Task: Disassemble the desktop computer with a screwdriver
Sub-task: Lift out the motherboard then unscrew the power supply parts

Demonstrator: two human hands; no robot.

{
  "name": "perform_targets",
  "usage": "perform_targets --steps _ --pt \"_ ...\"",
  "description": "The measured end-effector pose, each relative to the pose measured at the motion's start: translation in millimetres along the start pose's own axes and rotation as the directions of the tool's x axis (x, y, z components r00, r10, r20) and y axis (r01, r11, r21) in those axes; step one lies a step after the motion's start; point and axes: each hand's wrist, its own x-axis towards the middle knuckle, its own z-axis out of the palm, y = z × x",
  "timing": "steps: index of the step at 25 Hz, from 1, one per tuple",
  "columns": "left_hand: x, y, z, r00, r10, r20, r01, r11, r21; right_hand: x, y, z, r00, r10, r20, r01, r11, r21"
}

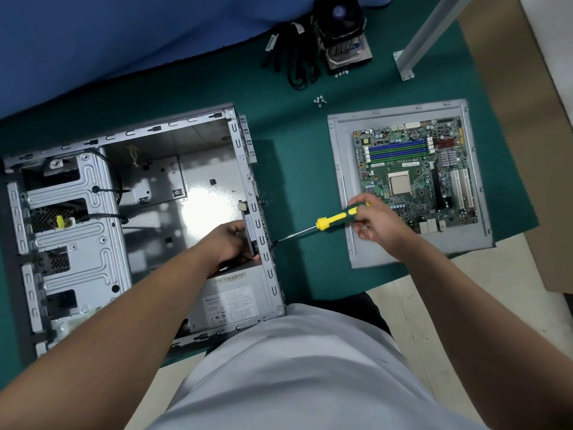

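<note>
yellow-handled screwdriver [338, 219] pinched by right hand [376, 224], tip seemingly touching case [266, 231].

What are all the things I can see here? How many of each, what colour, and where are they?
computer case: one, grey metal, open, left on the mat
power supply: one, grey, near corner of the case
motherboard: one, green, on the panel
side panel: one, grey, flat on the right
screwdriver: one, yellow and green handle, tip at the case's rear wall
cooler fan: one, black and silver, far edge
cables: a bundle, black, beside the cooler
screws: two small piles, silver, near the cooler
mat: one, green
left hand: grips the case's rear wall
right hand: holds the screwdriver
</note>
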Motion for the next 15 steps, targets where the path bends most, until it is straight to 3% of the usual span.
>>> perform_targets --steps 3,5,8,10,12,15 --pt "-1 1 -1 1.000 -0.016 -0.012 0.016 1.000 -0.008 2 0 1 0.998 0.047 -0.032 -0.049 0.996 -0.068" --pt "-2 3 -1 1.000 -0.025 -0.016 0.025 1.000 -0.011 2 2 1 0.998 -0.034 -0.061 0.025 0.989 -0.146" --pt "-5 5 -1 1.000 -0.014 -0.014 0.015 0.999 0.048 1 -1 1 1.000 -0.009 -0.016 0.009 1.000 -0.003" --pt "-7 6 -1 1.000 -0.012 -0.012 0.012 0.998 0.063 0 0 2 1.000 0.009 -0.030 -0.010 0.998 -0.054" --pt "-9 7 -1 1.000 -0.018 -0.016 0.019 0.999 0.045 0 3 3 0.995 -0.068 -0.071 0.053 0.980 -0.193" --pt "-11 8 1 1.000 -0.001 -0.018 0.002 0.999 0.054 1 7 0 0.996 -0.088 -0.005 0.088 0.996 -0.028"
